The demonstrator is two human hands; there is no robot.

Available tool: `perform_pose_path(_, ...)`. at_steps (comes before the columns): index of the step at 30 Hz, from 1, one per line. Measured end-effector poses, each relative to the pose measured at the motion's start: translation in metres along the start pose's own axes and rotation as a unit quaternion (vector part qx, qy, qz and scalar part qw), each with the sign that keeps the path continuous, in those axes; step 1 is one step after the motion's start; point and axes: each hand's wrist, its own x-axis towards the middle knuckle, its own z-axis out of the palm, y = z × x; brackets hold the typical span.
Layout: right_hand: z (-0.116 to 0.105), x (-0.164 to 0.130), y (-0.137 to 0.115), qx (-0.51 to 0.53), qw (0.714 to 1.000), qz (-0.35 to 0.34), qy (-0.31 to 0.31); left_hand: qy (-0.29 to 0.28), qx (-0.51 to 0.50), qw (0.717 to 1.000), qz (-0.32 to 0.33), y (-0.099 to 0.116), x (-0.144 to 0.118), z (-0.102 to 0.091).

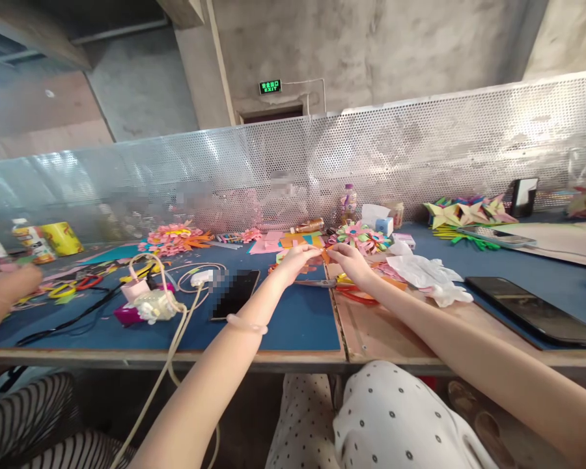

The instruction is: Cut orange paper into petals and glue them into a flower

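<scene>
Over the middle of the table, my left hand [299, 259] and my right hand [350, 259] meet with their fingertips pinched on a small orange paper piece [327, 255]. Its exact shape is too small to make out. Just below them lies a pair of scissors [316, 283], its blades pointing left and red-orange handles near my right wrist. Pink and orange paper sheets [268, 242] are spread behind my left hand. A cluster of paper flowers [359, 236] in pink and green sits behind my right hand.
A dark phone [237, 294] and a charger with cables [149, 299] lie left; another phone [532, 309] lies right beside crumpled white plastic [427, 270]. A bottle [348, 203] stands by the perforated metal divider [273, 172]. Another person's hand [14, 283] is at far left.
</scene>
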Motion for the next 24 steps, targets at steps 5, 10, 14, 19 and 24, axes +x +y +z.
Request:
perform_pose_path(5,0.0,-0.001,0.0,0.008,1.0,-0.004,0.001,-0.001,-0.005,1.0,-0.008,0.001,-0.001,0.0)
perform_pose_path(10,0.0,-0.002,-0.003,0.015,1.0,-0.004,0.017,-0.032,-0.021,0.999,-0.009,-0.001,0.001,-0.001)
perform_pose_path(14,-0.001,-0.003,-0.009,0.001,0.999,-0.016,0.033,-0.052,-0.015,0.999,0.001,-0.001,0.001,-0.001)
perform_pose_path(19,-0.005,-0.003,-0.009,-0.022,0.999,-0.004,0.025,-0.078,-0.003,0.997,0.003,0.002,-0.003,0.001)
perform_pose_path(24,-0.005,0.001,-0.001,-0.038,0.999,-0.001,-0.002,-0.062,-0.011,0.998,0.004,0.0,-0.002,0.001)
